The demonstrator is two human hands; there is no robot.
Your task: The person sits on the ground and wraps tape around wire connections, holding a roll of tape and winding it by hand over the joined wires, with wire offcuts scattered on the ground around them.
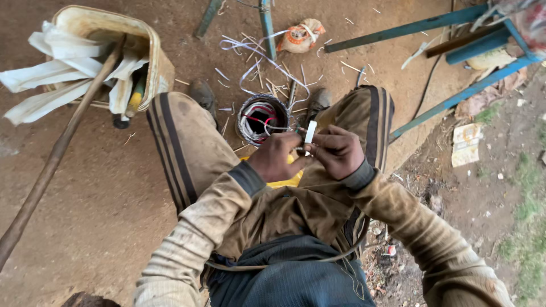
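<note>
Just behind the round woven basket that stands on the dirt floor between the person's shoes, both hands meet over the lap. The left hand has its grip closed, fingers curled and pinching the lower end of a flat white strip. The right hand is also closed, its thumb and fingers nipping the same strip from the other side, so the two hands touch or nearly touch around it. The strip stands almost upright, its long axis running from the fingers up and away toward the basket's near rim, and its free end pokes out above the knuckles. It lies between the two grips, about equally near each. Thin coloured strands, red and white among them, coil inside the basket, and some seem to lead back to the hands, though the link is too fine to tell. A yellow object shows under the left wrist, mostly hidden. Well to the left of the basket sits a worn pale container stuffed with white strips, a long wooden stick leaning across it. Beyond the basket, loose white offcuts litter the floor.
</note>
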